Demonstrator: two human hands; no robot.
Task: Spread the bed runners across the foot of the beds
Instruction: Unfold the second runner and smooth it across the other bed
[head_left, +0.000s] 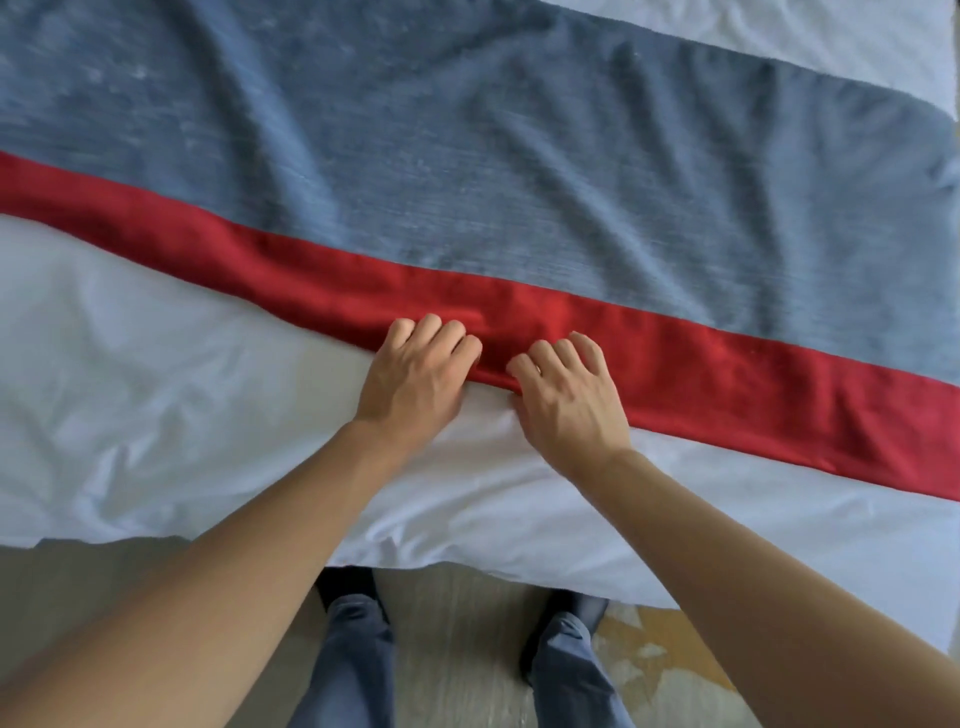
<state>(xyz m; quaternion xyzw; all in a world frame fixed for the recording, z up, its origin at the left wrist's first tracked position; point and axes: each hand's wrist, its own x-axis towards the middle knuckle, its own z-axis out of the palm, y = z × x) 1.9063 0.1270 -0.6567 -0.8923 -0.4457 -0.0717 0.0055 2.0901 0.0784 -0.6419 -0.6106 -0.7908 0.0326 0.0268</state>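
A bed runner (467, 171) of blue-grey cloth with a red border band (727, 384) lies across the white bed sheet (130, 364), slanting from upper left to lower right and full of creases. My left hand (415, 379) and my right hand (566, 400) sit side by side at the near edge of the red band, fingers curled onto the cloth. Both seem to grip that edge where it bunches slightly between them.
The foot edge of the bed (467, 561) runs just in front of my legs (353, 665). Beyond it is a grey floor with a yellow patterned patch (660, 649) at the right. White sheet also shows at the far upper right.
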